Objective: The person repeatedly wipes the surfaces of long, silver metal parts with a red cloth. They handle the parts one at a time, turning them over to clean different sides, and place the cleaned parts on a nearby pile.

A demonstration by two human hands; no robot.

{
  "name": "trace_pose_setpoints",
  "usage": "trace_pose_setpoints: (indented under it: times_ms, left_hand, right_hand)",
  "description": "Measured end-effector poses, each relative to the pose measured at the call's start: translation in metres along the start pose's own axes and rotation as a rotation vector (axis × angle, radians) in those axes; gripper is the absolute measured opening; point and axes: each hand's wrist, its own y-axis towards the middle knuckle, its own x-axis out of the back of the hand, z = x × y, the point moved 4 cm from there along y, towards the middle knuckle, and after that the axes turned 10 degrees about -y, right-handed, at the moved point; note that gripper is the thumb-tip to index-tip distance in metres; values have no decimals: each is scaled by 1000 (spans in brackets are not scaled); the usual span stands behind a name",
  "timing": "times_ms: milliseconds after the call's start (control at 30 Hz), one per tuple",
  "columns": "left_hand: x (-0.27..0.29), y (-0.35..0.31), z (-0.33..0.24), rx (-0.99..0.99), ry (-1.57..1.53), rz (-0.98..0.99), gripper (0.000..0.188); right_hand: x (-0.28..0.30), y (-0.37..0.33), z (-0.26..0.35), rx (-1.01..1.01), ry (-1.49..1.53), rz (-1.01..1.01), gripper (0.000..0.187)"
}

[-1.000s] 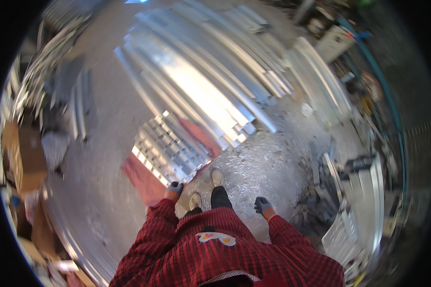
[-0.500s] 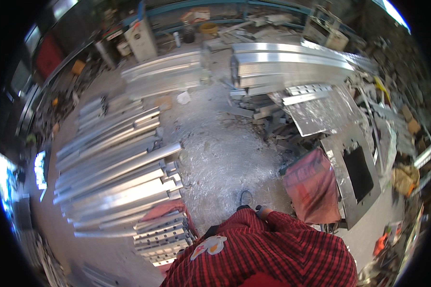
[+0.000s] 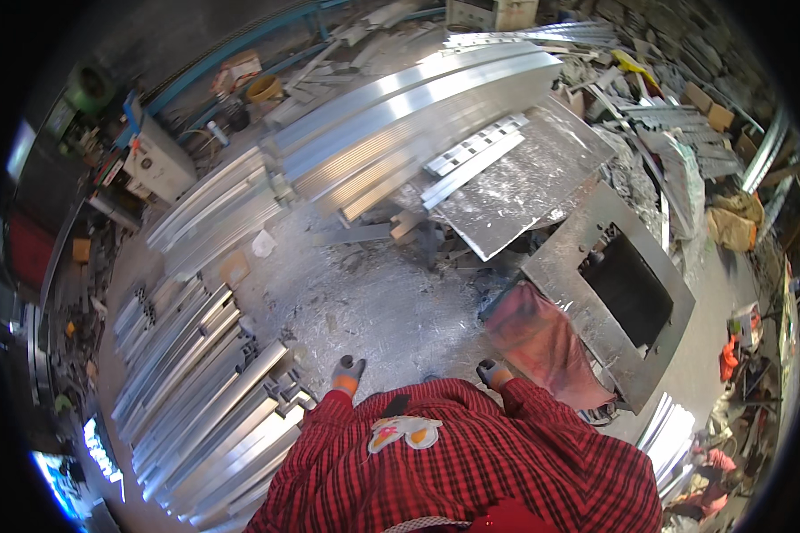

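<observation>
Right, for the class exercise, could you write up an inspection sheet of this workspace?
Surface: grey floor, strewn with small bits.
Job's things: long metal profiles lie side by side near the left hand; a red cloth lies beside a metal frame near the right hand.
Clutter: metal scrap at upper right; two metal strips on a grey sheet.
Hands: both gloved; left with fingers apart, nothing seen in it; right curled, its grip unclear.
Cables: nothing clearly seen.
Surroundings: a pale cabinet and yellow bucket at upper left.

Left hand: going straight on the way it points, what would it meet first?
The left hand would probably meet the grey strip lying ahead, though the hand's height is unclear.
</observation>
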Motion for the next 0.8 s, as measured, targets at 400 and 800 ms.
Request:
trace_pose_setpoints:
  times_ms: [400, 800]
  left_hand:
    - [-171, 164, -229, -398, 1005, 454, 100]
    - [-290, 343, -442, -505, 765, 329, 111]
  right_hand:
    - [-38, -99, -70, -582, 508, 96, 38]
    - [-24, -93, 98, -737, 1110, -223, 36]
